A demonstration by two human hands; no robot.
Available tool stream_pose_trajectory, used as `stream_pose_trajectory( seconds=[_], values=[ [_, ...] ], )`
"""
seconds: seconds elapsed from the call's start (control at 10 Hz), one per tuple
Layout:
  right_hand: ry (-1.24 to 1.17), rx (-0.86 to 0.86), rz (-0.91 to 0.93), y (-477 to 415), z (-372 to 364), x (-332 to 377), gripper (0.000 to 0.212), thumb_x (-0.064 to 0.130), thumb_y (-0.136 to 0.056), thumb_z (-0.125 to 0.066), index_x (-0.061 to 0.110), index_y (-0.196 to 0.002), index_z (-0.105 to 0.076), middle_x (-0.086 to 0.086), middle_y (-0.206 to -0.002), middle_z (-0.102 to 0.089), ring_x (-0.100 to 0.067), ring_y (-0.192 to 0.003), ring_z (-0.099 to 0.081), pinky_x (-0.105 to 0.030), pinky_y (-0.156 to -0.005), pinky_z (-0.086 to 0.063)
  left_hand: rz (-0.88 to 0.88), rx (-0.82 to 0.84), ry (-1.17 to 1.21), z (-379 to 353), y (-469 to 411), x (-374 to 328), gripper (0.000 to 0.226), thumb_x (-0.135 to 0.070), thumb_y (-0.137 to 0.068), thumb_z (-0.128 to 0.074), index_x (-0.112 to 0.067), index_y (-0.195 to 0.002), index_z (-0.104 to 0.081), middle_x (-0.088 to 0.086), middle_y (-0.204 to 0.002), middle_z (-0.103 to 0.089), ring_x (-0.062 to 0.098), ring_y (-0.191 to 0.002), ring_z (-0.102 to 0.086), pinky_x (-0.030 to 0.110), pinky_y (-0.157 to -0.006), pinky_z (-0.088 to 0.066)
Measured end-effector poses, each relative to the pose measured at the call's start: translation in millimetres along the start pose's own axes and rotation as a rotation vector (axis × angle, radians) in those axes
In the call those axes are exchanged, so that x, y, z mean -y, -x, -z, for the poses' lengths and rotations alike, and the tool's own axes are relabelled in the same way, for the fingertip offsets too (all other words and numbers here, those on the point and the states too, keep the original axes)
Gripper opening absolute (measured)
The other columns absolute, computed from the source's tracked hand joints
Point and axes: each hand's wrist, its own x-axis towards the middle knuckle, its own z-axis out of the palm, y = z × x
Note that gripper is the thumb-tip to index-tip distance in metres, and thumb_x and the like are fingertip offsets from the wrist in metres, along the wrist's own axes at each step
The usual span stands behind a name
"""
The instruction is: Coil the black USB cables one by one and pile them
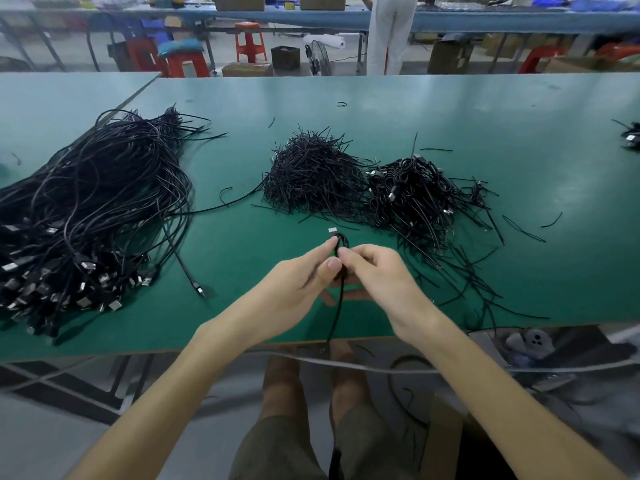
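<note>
Above the green table (450, 109), both hands work on one black USB cable (340, 296). My left hand (298, 282) pinches its small coil between thumb and forefinger, with the silver plug sticking up at the top. My right hand (375, 271) pinches the same coil from the right side. The cable's loose tail hangs down over the front edge of the table toward my lap. A big heap of uncoiled cables (93, 209) lies at the left. A pile of coiled cables (415, 192) sits to the right of centre.
A mound of short black twist ties (311, 174) lies in the middle, with loose ties scattered around (478, 271). One stray cable (187, 268) trails from the left heap. Another small bundle (632, 135) is at the far right edge. Stools, boxes and a standing person are beyond the table.
</note>
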Motion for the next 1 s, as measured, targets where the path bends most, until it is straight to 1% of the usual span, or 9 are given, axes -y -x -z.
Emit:
stream_pose_trajectory(
  seconds=[0.1, 0.2, 0.3, 0.4, 0.5, 0.6, 0.8, 0.9, 1.0],
  values=[
    [0.004, -0.004, -0.034, -12.2, 19.2, 14.0, 0.018, 0.020, -0.100, -0.061, 0.004, -0.105, -0.069, -0.009, -0.094, -0.078, -0.024, -0.087, -0.075, -0.037, -0.072, -0.060, -0.061, -0.080, 0.096, 3.1, -2.2, 9.2, 0.056, -0.059, -0.098, -0.034, -0.033, -0.146, -0.046, -0.013, -0.108, -0.073, 0.002, -0.085, -0.073, 0.028, -0.074, -0.055],
    [0.105, -0.109, 0.063, -32.9, 45.3, 38.1, 0.013, 0.014, -0.098, -0.063, 0.004, -0.105, -0.066, -0.007, -0.091, -0.076, -0.013, -0.069, -0.069, -0.024, -0.056, -0.053, -0.019, -0.172, 0.176, 0.6, -7.7, 27.1, 0.037, -0.045, -0.105, -0.040, -0.025, -0.131, -0.057, -0.015, -0.102, -0.073, 0.012, -0.077, -0.075, 0.034, -0.068, -0.056],
    [0.452, -0.358, 0.269, -67.1, 75.3, 58.6, 0.014, 0.016, -0.097, -0.063, 0.008, -0.108, -0.062, 0.001, -0.090, -0.070, -0.011, -0.070, -0.067, -0.022, -0.060, -0.050, 0.056, -0.217, 0.186, -8.9, -10.7, 51.2, 0.024, -0.030, -0.108, -0.042, -0.020, -0.118, -0.061, -0.008, -0.094, -0.074, 0.015, -0.074, -0.074, 0.030, -0.067, -0.050],
    [0.757, -0.543, 0.399, -101.4, 99.3, 60.8, 0.015, 0.017, -0.099, -0.060, 0.008, -0.111, -0.059, 0.001, -0.097, -0.061, -0.015, -0.086, -0.060, -0.023, -0.077, -0.047, 0.070, -0.237, 0.168, -12.3, -13.2, 64.0, 0.021, -0.024, -0.109, -0.043, -0.022, -0.112, -0.064, -0.006, -0.089, -0.074, 0.014, -0.075, -0.072, 0.024, -0.066, -0.048],
    [0.937, -0.509, 0.287, -128.4, 114.2, 40.0, 0.021, 0.014, -0.101, -0.058, 0.002, -0.118, -0.056, -0.014, -0.119, -0.055, -0.024, -0.100, -0.055, -0.033, -0.087, -0.044, 0.079, -0.262, 0.256, -10.1, -15.0, 63.8, 0.024, -0.026, -0.109, -0.042, -0.023, -0.109, -0.066, -0.004, -0.088, -0.073, 0.017, -0.070, -0.071, 0.023, -0.058, -0.049],
    [1.002, -0.433, 0.158, -135.2, 116.9, 17.0, 0.035, 0.015, -0.101, -0.057, 0.000, -0.132, -0.050, -0.019, -0.135, -0.047, -0.030, -0.106, -0.055, -0.041, -0.092, -0.045, 0.072, -0.266, 0.276, -10.3, -13.7, 63.1, 0.025, -0.023, -0.109, -0.043, -0.019, -0.107, -0.067, 0.000, -0.086, -0.073, 0.019, -0.067, -0.070, 0.023, -0.057, -0.049],
    [1.036, -0.441, 0.188, -117.4, 119.9, 16.9, 0.049, 0.026, -0.101, -0.057, 0.004, -0.143, -0.045, -0.019, -0.142, -0.047, -0.035, -0.130, -0.046, -0.049, -0.108, -0.041, 0.091, -0.286, 0.285, -12.1, -17.1, 66.1, 0.026, -0.018, -0.109, -0.042, -0.018, -0.103, -0.067, 0.000, -0.084, -0.073, 0.020, -0.066, -0.070, 0.023, -0.057, -0.049],
    [0.981, -0.432, 0.254, -100.7, 116.7, 28.6, 0.049, 0.022, -0.101, -0.058, 0.003, -0.144, -0.046, -0.018, -0.143, -0.048, -0.032, -0.134, -0.043, -0.045, -0.114, -0.037, 0.074, -0.268, 0.257, -13.9, -13.0, 64.3, 0.024, -0.015, -0.108, -0.043, -0.017, -0.105, -0.066, 0.000, -0.085, -0.072, 0.020, -0.067, -0.070, 0.025, -0.059, -0.050],
    [0.691, -0.465, 0.419, -74.7, 107.2, 46.8, 0.039, 0.020, -0.101, -0.060, 0.005, -0.136, -0.055, -0.008, -0.132, -0.059, -0.023, -0.123, -0.056, -0.021, -0.104, -0.043, 0.079, -0.296, 0.367, -8.7, -14.5, 58.3, 0.025, -0.010, -0.108, -0.042, -0.011, -0.107, -0.066, 0.004, -0.084, -0.072, 0.023, -0.065, -0.070, 0.032, -0.058, -0.050]
  ],
)
